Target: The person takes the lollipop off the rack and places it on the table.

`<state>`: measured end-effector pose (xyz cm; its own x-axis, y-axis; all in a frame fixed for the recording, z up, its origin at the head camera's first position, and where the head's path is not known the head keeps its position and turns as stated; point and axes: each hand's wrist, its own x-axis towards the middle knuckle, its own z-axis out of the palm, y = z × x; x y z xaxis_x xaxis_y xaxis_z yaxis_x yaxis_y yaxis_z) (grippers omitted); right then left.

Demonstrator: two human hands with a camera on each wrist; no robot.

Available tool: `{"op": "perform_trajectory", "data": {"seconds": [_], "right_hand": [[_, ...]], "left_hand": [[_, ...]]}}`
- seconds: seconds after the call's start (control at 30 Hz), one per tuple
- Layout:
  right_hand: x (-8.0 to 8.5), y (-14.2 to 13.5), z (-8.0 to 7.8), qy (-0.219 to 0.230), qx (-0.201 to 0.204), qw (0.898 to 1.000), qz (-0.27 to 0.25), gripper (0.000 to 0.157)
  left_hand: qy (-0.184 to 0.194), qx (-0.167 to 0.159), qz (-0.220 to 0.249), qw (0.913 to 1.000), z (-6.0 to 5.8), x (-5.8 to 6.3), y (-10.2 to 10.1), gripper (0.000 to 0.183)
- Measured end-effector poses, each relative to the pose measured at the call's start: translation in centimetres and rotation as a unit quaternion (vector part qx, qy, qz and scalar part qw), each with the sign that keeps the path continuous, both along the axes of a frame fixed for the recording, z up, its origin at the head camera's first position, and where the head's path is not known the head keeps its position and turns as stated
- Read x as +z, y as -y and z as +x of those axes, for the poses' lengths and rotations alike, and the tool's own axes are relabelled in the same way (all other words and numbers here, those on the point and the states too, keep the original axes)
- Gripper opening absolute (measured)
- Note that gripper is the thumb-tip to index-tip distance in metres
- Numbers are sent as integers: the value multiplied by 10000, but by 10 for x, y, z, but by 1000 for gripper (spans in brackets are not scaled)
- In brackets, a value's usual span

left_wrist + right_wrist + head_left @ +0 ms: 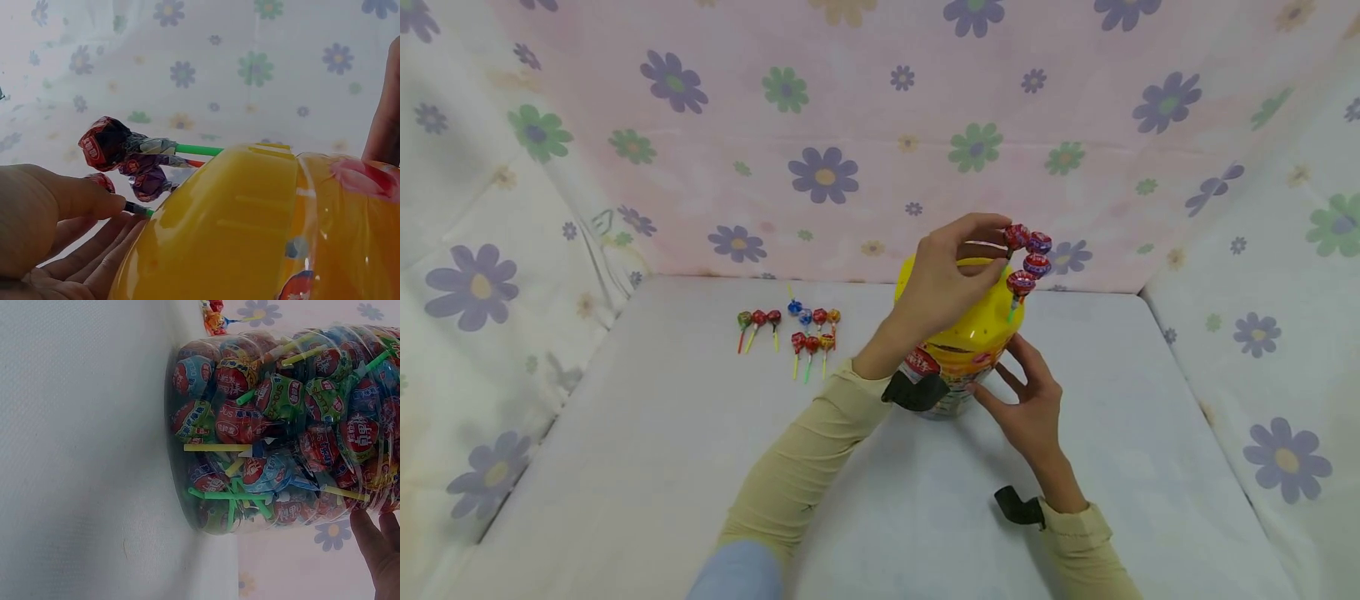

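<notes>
A plastic jar (955, 379) with a yellow lid (970, 325) stands on the table, and lollipops (240, 422) fill its transparent body. My left hand (951, 271) reaches over the lid and pinches a red-wrapped lollipop (1017, 237) near the top of its green stick. Three more lollipops (1021, 284) stick out from the lid's right side, with red and purple wrappers. Their lower stick ends are hidden by the lid in the left wrist view. My right hand (1033, 408) holds the jar's right side, thumb at the front and fingers farther round.
Left of the jar, three lollipops (759, 318) lie side by side on the white table (647, 467). Several more lollipops (812, 343) lie in rows between them and the jar. Flower-patterned cloth (850, 100) encloses the back and sides. Black straps (916, 392) hang at both wrists.
</notes>
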<state>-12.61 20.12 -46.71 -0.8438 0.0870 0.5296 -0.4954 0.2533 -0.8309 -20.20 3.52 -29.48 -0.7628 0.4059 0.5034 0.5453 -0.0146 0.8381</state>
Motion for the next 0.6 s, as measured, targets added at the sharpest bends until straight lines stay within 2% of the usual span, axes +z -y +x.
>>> {"op": "perform_trajectory", "data": {"seconds": [0.37, 0.6], "right_hand": [[1, 1, 1, 14, 31, 9999, -138, 87], [1, 0, 0, 72, 47, 9998, -174, 87]], "left_hand": [[-333, 105, 130, 9993, -6, 0, -9, 35], [-373, 292, 672, 9966, -6, 4, -10, 35]]}}
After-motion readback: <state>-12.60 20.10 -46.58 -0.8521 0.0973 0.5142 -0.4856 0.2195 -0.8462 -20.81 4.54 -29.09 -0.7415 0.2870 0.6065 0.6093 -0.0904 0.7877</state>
